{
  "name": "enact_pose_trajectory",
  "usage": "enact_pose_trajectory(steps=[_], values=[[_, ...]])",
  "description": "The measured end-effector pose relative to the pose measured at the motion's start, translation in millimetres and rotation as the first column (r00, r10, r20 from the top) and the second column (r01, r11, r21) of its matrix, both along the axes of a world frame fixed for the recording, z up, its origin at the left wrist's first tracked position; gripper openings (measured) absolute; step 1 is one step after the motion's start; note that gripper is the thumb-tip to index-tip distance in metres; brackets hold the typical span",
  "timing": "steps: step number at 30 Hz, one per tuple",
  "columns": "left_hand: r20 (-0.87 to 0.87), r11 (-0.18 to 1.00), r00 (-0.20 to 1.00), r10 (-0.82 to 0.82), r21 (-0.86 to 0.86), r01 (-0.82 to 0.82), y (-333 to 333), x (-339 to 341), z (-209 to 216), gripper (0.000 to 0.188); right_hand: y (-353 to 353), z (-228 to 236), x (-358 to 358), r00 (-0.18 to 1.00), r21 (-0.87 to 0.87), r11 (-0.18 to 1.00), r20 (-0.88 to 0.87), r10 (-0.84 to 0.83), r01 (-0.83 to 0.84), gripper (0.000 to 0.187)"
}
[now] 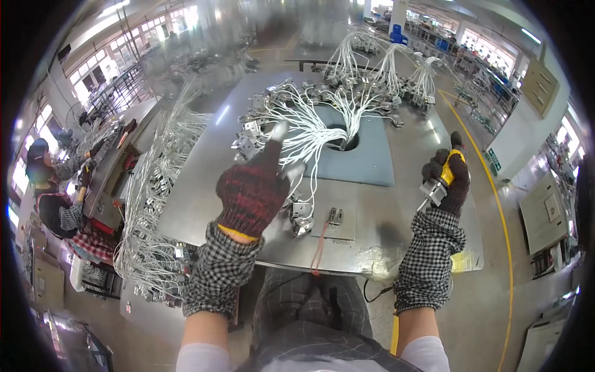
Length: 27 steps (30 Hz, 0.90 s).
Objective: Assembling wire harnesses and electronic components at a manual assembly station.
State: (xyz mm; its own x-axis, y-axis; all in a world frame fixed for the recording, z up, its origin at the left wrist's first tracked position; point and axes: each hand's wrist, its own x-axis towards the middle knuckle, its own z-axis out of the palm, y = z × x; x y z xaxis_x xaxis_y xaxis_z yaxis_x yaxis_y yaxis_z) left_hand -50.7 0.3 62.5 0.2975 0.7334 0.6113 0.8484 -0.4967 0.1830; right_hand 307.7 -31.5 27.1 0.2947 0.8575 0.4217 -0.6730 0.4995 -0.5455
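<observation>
My left hand (254,192), in a dark red knit glove with pale fingertips, reaches over the left part of a bundle of white cables (304,136). Its index finger and thumb are stretched out and apart, close to the cables; whether they touch is unclear. The cables fan out from a round hole (344,141) to metal connectors (251,133). Out to the right, my gloved right hand (453,177) is closed round a silvery metal connector (433,191). A yellow patch shows by the thumb; whether it is glove or tool, I cannot tell.
A small metal fixture (335,216) with a red cord sits near the front edge of the metal table (204,204). A blue-grey plate (375,161) surrounds the hole. Many cables hang along the left (149,211). At far left, a co-worker (56,192) works at another bench.
</observation>
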Motion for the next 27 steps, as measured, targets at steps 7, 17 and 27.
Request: enact_pose_trajectory(steps=[7,17,27], values=[[-0.096,0.829,0.961,-0.26,0.488,0.273,79,105,39,0.05,21,-20,-4,0.998,-0.052,0.997,0.016,0.06,-0.059,0.065],[-0.365,0.848,0.905,-0.219,-0.53,-0.008,149,125,-87,0.091,40,-42,-19,0.992,-0.273,0.955,0.002,0.125,-0.12,0.074],[-0.396,0.831,0.836,-0.38,-0.544,0.12,12,69,2,0.077,40,-55,-14,0.991,-0.325,0.942,0.065,0.113,-0.086,0.08]])
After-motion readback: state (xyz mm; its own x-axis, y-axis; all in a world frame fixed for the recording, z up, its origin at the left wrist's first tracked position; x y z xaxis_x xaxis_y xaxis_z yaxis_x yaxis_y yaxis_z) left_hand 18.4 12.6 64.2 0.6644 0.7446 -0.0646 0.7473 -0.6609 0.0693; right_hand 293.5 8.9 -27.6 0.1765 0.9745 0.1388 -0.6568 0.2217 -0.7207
